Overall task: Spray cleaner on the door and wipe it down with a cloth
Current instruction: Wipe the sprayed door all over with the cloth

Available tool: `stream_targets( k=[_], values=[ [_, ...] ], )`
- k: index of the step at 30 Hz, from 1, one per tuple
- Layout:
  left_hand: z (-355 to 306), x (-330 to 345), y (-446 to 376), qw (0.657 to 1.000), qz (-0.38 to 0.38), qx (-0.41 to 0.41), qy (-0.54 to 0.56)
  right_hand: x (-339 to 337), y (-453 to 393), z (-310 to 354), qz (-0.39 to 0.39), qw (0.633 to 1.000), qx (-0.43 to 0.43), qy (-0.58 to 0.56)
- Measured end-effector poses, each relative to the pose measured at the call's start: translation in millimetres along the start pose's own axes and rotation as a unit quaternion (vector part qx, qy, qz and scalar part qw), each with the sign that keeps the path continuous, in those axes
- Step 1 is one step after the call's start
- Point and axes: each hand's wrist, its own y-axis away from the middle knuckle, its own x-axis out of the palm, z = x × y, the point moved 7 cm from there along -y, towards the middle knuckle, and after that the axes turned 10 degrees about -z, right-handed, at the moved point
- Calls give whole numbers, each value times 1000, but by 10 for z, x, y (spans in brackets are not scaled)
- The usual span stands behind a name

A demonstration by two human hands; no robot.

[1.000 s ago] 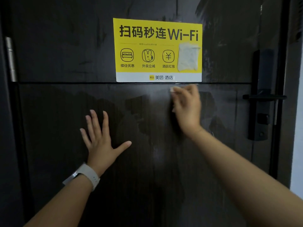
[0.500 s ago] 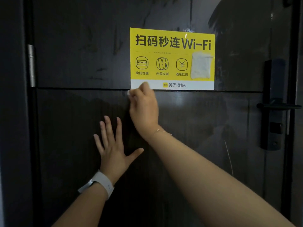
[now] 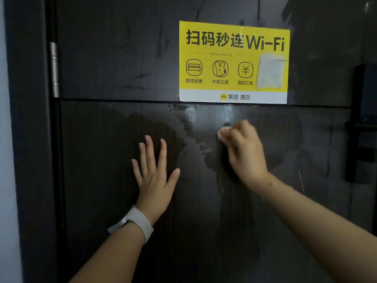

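Observation:
A dark wood-grain door (image 3: 106, 152) fills the view, with wet streaks across its lower panel. My left hand (image 3: 154, 174) lies flat on the lower panel, fingers spread and pointing up. My right hand (image 3: 243, 152) presses a small white cloth (image 3: 223, 132) against the door just under the panel groove; only a corner of the cloth shows past my curled fingers. No spray bottle is in view.
A yellow Wi-Fi sticker (image 3: 234, 62) is stuck on the upper panel above my right hand. The black lock plate and lever handle (image 3: 361, 125) are at the right edge. A metal hinge (image 3: 54, 70) sits on the left by the frame.
My right hand with the cloth swept left under the sticker, then moved back right and slightly down. The camera view shifted, and my left hand stayed flat on the door.

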Motion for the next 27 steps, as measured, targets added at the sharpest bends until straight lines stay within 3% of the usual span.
stream_targets(
  k=[2,5,8,11,13,17,19,21,24,27],
  values=[
    [4,-1,0,1000,-4,1,2,65,470,177,100,991,-93,-9],
    [9,6,-2,1000,-4,3,-16,51,1309,318,265,945,-190,-14],
    [17,17,-8,1000,3,-1,-15,-13,1652,353,356,898,-255,-33],
    [3,5,-10,1000,10,-1,-14,-14,1430,384,355,869,-342,-40],
    [6,1,1,1000,11,-3,-13,17,1054,361,315,885,-342,-37],
    [-8,-8,-7,1000,13,-2,-16,143,-62,284,172,970,-167,-35],
    [-9,-11,1,1000,16,-4,-13,184,-324,270,90,992,-72,-55],
    [-5,-10,4,1000,15,-3,-1,206,-198,325,46,997,-30,-59],
    [1,-7,7,1000,6,7,3,255,632,535,142,982,-105,-73],
    [18,3,7,1000,17,7,-20,239,1788,673,319,908,-255,-92]
  ],
)
